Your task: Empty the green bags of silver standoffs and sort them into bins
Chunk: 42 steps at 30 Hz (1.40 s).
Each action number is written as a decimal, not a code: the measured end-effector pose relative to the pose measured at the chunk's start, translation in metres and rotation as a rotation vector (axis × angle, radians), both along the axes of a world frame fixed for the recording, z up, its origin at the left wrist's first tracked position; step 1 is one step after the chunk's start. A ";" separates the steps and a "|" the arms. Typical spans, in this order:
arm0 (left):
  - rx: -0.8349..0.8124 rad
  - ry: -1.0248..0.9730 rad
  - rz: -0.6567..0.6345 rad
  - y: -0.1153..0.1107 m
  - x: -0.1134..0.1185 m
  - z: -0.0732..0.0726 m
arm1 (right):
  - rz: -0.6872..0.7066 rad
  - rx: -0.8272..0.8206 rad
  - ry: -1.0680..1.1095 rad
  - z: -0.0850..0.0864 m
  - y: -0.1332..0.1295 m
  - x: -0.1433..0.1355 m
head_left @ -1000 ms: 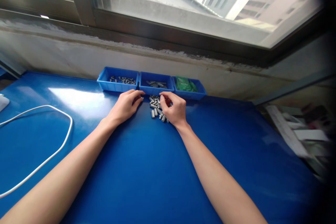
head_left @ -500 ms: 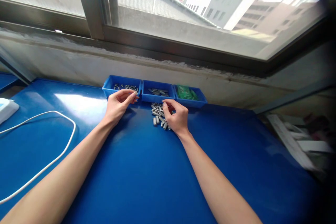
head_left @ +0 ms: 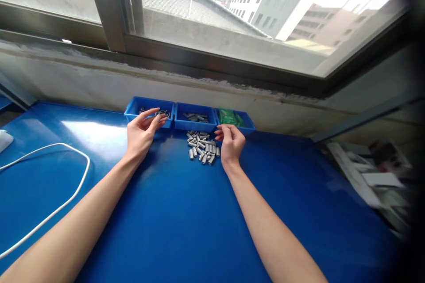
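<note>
My left hand (head_left: 141,135) is over the front edge of the left blue bin (head_left: 132,108), which holds small screws (head_left: 162,113). Its thumb and fingers are apart, and nothing shows between them. Just right of a pile of silver metal cylinders (head_left: 201,145) on the blue table (head_left: 186,212), my right hand (head_left: 231,145) is closed with its fingertips together. Whatever those fingertips hold, if anything, is too small to make out. More metal pieces (head_left: 195,117) lie in the middle bin (head_left: 194,107).
The right bin (head_left: 249,124) holds green bags (head_left: 229,117). A white cable (head_left: 86,166) curves over the table's left side, near a white object (head_left: 4,139). Behind the bins stand a wall and a window frame (head_left: 199,55). Blurred items (head_left: 381,179) lie at the right.
My right hand has moved right, off the pile, uncovering more cylinders. The fingers of my left hand have spread from a pinch. The whole view has shifted slightly.
</note>
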State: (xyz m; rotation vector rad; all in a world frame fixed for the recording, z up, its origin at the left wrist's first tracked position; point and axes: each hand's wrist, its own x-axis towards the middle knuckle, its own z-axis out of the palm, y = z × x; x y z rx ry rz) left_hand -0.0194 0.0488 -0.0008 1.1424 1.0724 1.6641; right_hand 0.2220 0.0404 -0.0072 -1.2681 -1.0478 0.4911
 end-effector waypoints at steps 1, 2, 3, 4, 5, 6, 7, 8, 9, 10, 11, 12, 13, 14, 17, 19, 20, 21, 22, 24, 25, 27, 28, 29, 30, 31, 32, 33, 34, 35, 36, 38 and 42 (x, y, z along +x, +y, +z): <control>0.017 0.036 0.005 -0.001 0.001 0.000 | 0.000 -0.020 -0.009 0.000 -0.001 0.000; 0.031 0.080 0.008 -0.003 0.001 0.001 | 0.000 -0.049 -0.025 0.000 -0.002 0.000; 0.045 0.129 0.003 -0.004 0.002 0.001 | 0.001 -0.083 -0.053 0.000 -0.004 -0.001; 0.058 0.182 -0.013 -0.006 0.003 0.001 | 0.003 -0.118 -0.092 0.000 -0.007 -0.001; 0.070 0.239 -0.040 -0.007 0.003 0.001 | 0.009 -0.151 -0.140 0.000 -0.010 -0.003; 0.086 0.304 -0.073 -0.008 0.004 0.000 | 0.022 -0.180 -0.196 0.000 -0.013 -0.005; 0.108 0.379 -0.106 -0.009 0.005 0.000 | 0.036 -0.198 -0.256 0.000 -0.016 -0.008; 0.139 0.465 -0.137 -0.009 0.005 -0.001 | 0.055 -0.208 -0.313 -0.001 -0.019 -0.011; 0.176 0.555 -0.167 -0.010 0.006 -0.003 | 0.074 -0.209 -0.367 -0.001 -0.022 -0.015; 0.218 0.646 -0.197 -0.010 0.006 -0.004 | 0.093 -0.201 -0.418 -0.001 -0.024 -0.019; 0.257 0.732 -0.230 -0.009 0.007 -0.005 | 0.112 -0.189 -0.464 -0.001 -0.026 -0.022; 0.293 0.808 -0.263 -0.009 0.007 -0.007 | 0.130 -0.177 -0.504 -0.001 -0.028 -0.025; 0.323 0.873 -0.298 -0.008 0.007 -0.008 | 0.149 -0.170 -0.533 -0.001 -0.029 -0.027; 0.348 0.928 -0.328 -0.008 0.007 -0.010 | 0.167 -0.167 -0.553 -0.001 -0.030 -0.029; 0.390 1.034 -0.376 -0.007 0.008 -0.012 | 0.202 -0.165 -0.573 0.001 -0.031 -0.030; 0.399 1.066 -0.389 -0.007 0.008 -0.012 | 0.214 -0.156 -0.574 0.002 -0.032 -0.031; 0.401 1.074 -0.394 -0.007 0.008 -0.011 | 0.221 -0.151 -0.576 0.002 -0.032 -0.031; 0.404 1.077 -0.399 -0.008 0.008 -0.010 | 0.232 -0.148 -0.580 0.002 -0.032 -0.032; 0.407 1.075 -0.402 -0.008 0.007 -0.010 | 0.248 -0.145 -0.584 0.002 -0.032 -0.034; 0.409 1.062 -0.400 -0.009 0.007 -0.008 | 0.294 -0.135 -0.591 0.002 -0.032 -0.038; 0.407 1.056 -0.391 -0.009 0.007 -0.008 | 0.321 -0.129 -0.592 0.002 -0.032 -0.039; 0.406 1.050 -0.351 -0.008 0.008 -0.007 | 0.370 -0.116 -0.590 0.002 -0.031 -0.043; 0.402 1.048 -0.325 -0.008 0.008 -0.007 | 0.390 -0.112 -0.587 0.002 -0.030 -0.044; 0.391 1.046 -0.298 -0.008 0.008 -0.006 | 0.412 -0.108 -0.583 0.002 -0.029 -0.045; 0.376 1.043 -0.274 -0.009 0.008 -0.006 | 0.437 -0.104 -0.581 0.002 -0.028 -0.045; 0.359 1.038 -0.253 -0.009 0.009 -0.005 | 0.465 -0.095 -0.579 0.003 -0.027 -0.045; 0.342 1.030 -0.233 -0.009 0.009 -0.005 | 0.496 -0.082 -0.580 0.003 -0.026 -0.044; 0.332 1.022 -0.213 -0.010 0.009 -0.004 | 0.527 -0.066 -0.580 0.003 -0.024 -0.044; 0.330 1.015 -0.186 -0.010 0.009 -0.004 | 0.556 -0.048 -0.580 0.004 -0.023 -0.043; 0.335 1.009 -0.150 -0.010 0.009 -0.004 | 0.577 -0.031 -0.580 0.004 -0.022 -0.042; 0.344 1.005 -0.105 -0.010 0.010 -0.004 | 0.589 -0.014 -0.580 0.005 -0.022 -0.042; 0.358 0.998 0.017 -0.011 0.010 -0.004 | 0.582 0.009 -0.584 0.005 -0.021 -0.041; 0.342 1.031 0.195 -0.011 0.010 -0.008 | 0.440 0.008 -0.632 0.003 -0.023 -0.041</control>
